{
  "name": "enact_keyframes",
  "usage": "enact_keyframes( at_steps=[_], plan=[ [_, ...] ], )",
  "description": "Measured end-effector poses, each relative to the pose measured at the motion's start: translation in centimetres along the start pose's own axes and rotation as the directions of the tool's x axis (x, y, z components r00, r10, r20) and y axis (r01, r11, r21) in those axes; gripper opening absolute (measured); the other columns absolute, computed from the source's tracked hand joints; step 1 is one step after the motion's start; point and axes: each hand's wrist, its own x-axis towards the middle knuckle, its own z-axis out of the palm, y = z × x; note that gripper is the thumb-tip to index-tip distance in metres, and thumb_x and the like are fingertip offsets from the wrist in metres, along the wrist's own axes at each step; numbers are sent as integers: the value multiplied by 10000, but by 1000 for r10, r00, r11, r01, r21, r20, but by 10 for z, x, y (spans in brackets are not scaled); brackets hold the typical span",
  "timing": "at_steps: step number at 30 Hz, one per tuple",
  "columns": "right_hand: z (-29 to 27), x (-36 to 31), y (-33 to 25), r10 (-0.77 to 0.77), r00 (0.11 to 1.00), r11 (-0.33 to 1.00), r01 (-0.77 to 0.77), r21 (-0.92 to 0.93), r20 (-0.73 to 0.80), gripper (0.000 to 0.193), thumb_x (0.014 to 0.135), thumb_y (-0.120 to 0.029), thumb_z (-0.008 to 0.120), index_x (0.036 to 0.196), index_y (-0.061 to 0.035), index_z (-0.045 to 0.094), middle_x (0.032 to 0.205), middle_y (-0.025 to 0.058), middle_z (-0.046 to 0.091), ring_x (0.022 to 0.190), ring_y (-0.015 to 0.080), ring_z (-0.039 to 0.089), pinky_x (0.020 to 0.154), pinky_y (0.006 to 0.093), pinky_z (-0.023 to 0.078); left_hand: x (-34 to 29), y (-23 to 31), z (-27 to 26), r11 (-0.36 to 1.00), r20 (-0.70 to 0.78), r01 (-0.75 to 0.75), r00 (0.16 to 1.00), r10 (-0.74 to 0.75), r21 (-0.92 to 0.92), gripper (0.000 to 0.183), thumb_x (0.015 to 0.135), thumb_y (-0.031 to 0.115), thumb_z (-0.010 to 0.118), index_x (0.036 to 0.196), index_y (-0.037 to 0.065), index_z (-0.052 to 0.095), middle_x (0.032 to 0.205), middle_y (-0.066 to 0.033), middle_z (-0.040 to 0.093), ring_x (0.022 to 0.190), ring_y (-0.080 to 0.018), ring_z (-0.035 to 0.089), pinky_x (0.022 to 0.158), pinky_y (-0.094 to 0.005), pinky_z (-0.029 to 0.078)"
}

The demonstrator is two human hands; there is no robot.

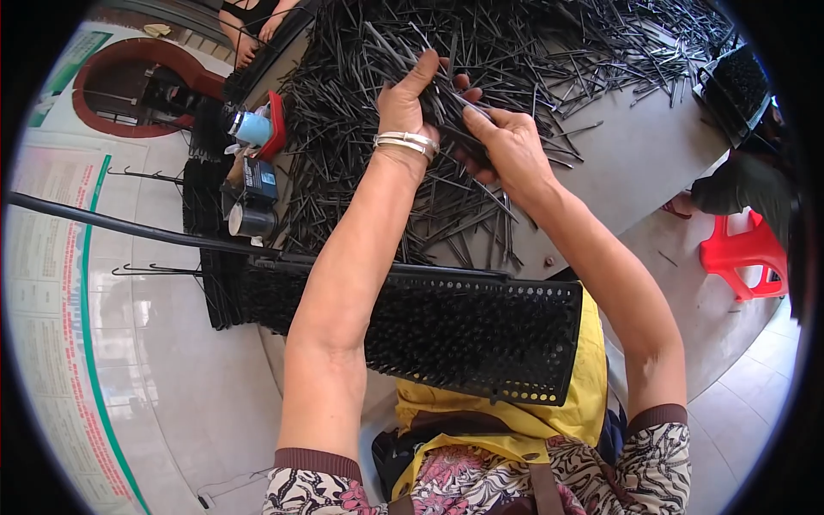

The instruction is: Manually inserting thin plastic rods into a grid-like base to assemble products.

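Note:
My left hand, with a pale bracelet at the wrist, is closed round a bundle of thin black sticks. On the bundle's right side my right hand also grips the sticks, its thumb along them and its fingers curled beneath. Both hands are over a large loose heap of similar black sticks spread across the table. Below my forearms a black perforated rack lies across my lap, many of its holes filled with black pieces. What the sticks are made of I cannot tell.
A yellow apron shows under the rack. Left of the heap stand a light blue cup, a red tray, a dark box and a round can. A red stool stands at right. Another person's hands are at the upper left.

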Motion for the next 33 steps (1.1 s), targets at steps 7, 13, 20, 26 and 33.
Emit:
enact_keyframes(
  at_steps=[7,13,20,26,33],
  plan=[
    [2,-8,9,88,996,992,-87,90,-15,312,881,-281,499,836,20,568,617,68,568,469,111,528,373,208,379,-2,-2,6,971,-166,-14,985,55,238,104,694,33,637,759,-3,565,619,-125,583,515,-241,577,517,-351,515],
    [-5,-14,10,127,983,856,-175,487,130,391,866,-371,529,935,11,480,759,126,572,605,203,576,494,271,463,1,10,7,993,-285,-64,954,89,96,163,630,-67,632,718,-10,507,622,-117,559,481,-231,567,441,-351,501],
    [1,-44,-9,300,953,727,-258,637,44,473,853,-409,530,974,33,414,846,198,537,764,295,576,667,382,515,-34,23,27,994,-137,3,990,-19,-112,99,660,-3,627,683,-11,531,597,-127,555,496,-229,562,480,-350,501],
    [0,-120,-15,154,973,773,-228,592,173,459,873,-394,499,1002,47,474,885,179,568,790,257,585,708,354,506,-127,27,55,991,-17,109,994,-111,-81,97,712,56,590,720,-15,525,587,-112,548,489,-199,539,509,-310,493],
    [-4,-199,-16,-190,982,968,191,163,-20,287,883,-159,519,1047,77,518,852,108,606,679,142,581,637,255,480,-248,5,41,990,130,116,984,-125,76,230,656,16,615,864,-25,524,640,-92,530,513,-192,537,473,-317,463]
  ],
)
